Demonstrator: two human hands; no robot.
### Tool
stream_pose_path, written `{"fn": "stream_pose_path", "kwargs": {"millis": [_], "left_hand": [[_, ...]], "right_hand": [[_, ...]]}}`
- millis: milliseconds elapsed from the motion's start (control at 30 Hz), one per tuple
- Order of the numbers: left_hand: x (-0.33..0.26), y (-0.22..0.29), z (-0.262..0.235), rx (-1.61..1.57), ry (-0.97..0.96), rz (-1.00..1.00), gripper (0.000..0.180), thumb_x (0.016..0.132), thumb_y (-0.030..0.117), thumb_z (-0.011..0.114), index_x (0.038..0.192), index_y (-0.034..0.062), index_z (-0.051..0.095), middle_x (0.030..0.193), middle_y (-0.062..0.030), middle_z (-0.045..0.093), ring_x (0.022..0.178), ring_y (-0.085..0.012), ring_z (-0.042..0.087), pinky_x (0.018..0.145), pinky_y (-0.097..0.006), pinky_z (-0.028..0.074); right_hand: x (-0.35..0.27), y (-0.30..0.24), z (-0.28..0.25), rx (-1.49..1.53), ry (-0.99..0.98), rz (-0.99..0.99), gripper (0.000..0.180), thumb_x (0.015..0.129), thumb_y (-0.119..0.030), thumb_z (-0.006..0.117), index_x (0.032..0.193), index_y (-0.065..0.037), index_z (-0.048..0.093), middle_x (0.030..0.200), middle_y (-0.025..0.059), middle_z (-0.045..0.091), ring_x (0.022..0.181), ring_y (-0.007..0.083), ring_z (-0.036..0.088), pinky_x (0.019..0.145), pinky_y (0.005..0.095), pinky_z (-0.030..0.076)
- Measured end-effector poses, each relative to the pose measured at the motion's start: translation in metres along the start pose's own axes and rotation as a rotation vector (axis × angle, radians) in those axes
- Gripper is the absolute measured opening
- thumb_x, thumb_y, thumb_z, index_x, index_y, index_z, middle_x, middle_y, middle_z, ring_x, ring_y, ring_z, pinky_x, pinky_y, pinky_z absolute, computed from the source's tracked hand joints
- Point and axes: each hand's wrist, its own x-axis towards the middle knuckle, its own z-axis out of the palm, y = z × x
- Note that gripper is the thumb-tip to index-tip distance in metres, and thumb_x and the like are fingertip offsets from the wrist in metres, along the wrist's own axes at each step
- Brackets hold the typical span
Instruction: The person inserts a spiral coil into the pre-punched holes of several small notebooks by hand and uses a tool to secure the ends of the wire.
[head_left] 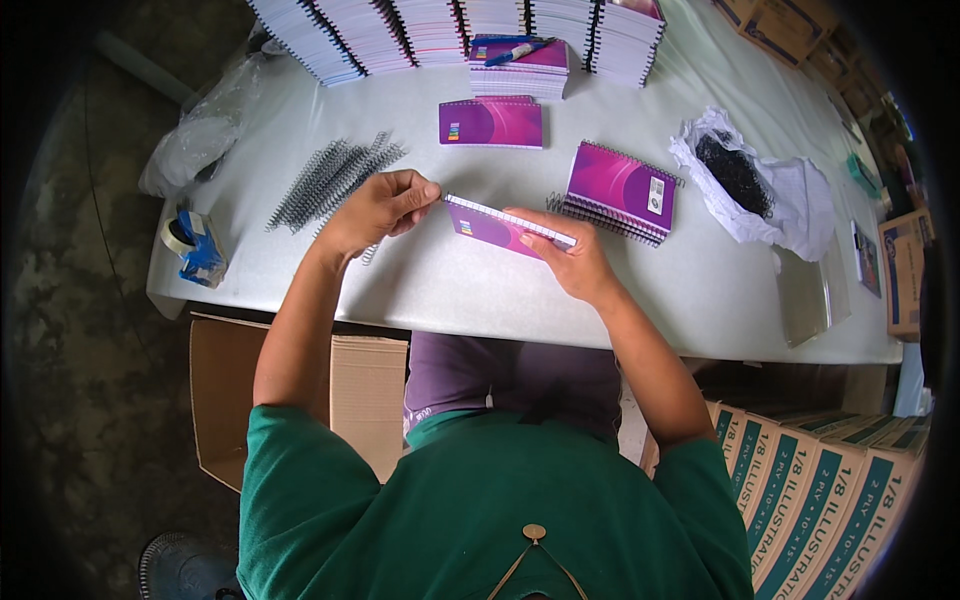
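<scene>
A small purple notebook (490, 230) is held tilted above the near part of the table, its row of punched holes along the upper edge. My right hand (575, 256) grips it at the right end, thumb on the cover and fingers behind. At the notebook's upper left corner, my left hand (385, 212) is closed in a pinch. Whatever lies between those fingertips is too small to make out. Loose black spiral coils (325, 180) lie in a pile beside and partly behind my left hand. Right of the notebook sits a stack of coil-bound purple notebooks (622, 190).
Purple booklets (490, 124) lie ahead, before a stack topped with pens (515, 52). Thick coil-bound books (430, 35) line the far edge. White paper (790, 215) holds black coils at right. A blue tape dispenser (203, 250) stands left. Cardboard boxes (820, 490) stand below right.
</scene>
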Motion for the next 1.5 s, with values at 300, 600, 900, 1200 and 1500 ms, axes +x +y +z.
{"fn": "stream_pose_path", "kwargs": {"millis": [300,600,900,1200,1500], "left_hand": [[-0.011,0.016,0.008,0.934,0.071,0.573,0.032,0.077,0.022,0.071,0.103,0.0081,0.062,0.096,-0.0067,0.061,0.087,-0.0211,0.053,0.081,-0.032,0.037],[-0.049,-0.068,0.073,1.043,0.433,0.731,0.090,0.076,0.068,0.049,0.133,-0.0003,0.038,0.144,-0.0209,0.028,0.135,-0.0419,0.015,0.106,-0.058,0.006],[-0.070,-0.107,0.084,1.208,0.557,0.689,0.111,0.075,0.079,0.031,0.139,-0.0092,0.015,0.145,-0.0328,0.011,0.136,-0.0470,-0.006,0.103,-0.061,-0.008],[-0.073,-0.123,0.101,1.049,0.464,0.796,0.114,0.072,0.082,0.032,0.140,-0.0077,0.016,0.138,-0.0419,0.015,0.132,-0.0543,0.003,0.100,-0.067,-0.005],[-0.072,-0.112,0.115,0.917,0.403,0.996,0.099,0.072,0.073,0.051,0.125,-0.0104,0.037,0.130,-0.0367,0.033,0.111,-0.0582,0.036,0.093,-0.067,0.024]], "right_hand": [[-0.006,0.002,0.002,-0.096,0.031,0.028,0.031,0.086,-0.004,0.058,0.117,-0.004,0.059,0.105,0.0102,0.066,0.085,0.0109,0.061,0.078,0.0248,0.048],[-0.036,-0.012,0.035,-0.213,0.145,-0.094,0.033,0.082,0.003,0.059,0.114,-0.006,0.061,0.099,0.0154,0.066,0.079,0.0259,0.065,0.070,0.0296,0.050],[-0.054,-0.014,0.061,-0.257,0.157,-0.200,0.040,0.077,0.007,0.058,0.115,-0.006,0.060,0.103,0.0145,0.065,0.081,0.0284,0.065,0.069,0.0325,0.052],[-0.054,-0.009,0.059,-0.285,0.099,-0.258,0.046,0.073,0.010,0.057,0.117,-0.006,0.058,0.108,0.0143,0.063,0.087,0.0288,0.065,0.072,0.0345,0.053],[-0.054,-0.012,0.060,-0.304,0.113,-0.251,0.042,0.075,0.011,0.057,0.115,-0.003,0.059,0.106,0.0131,0.065,0.084,0.0274,0.066,0.070,0.0325,0.054]]}}
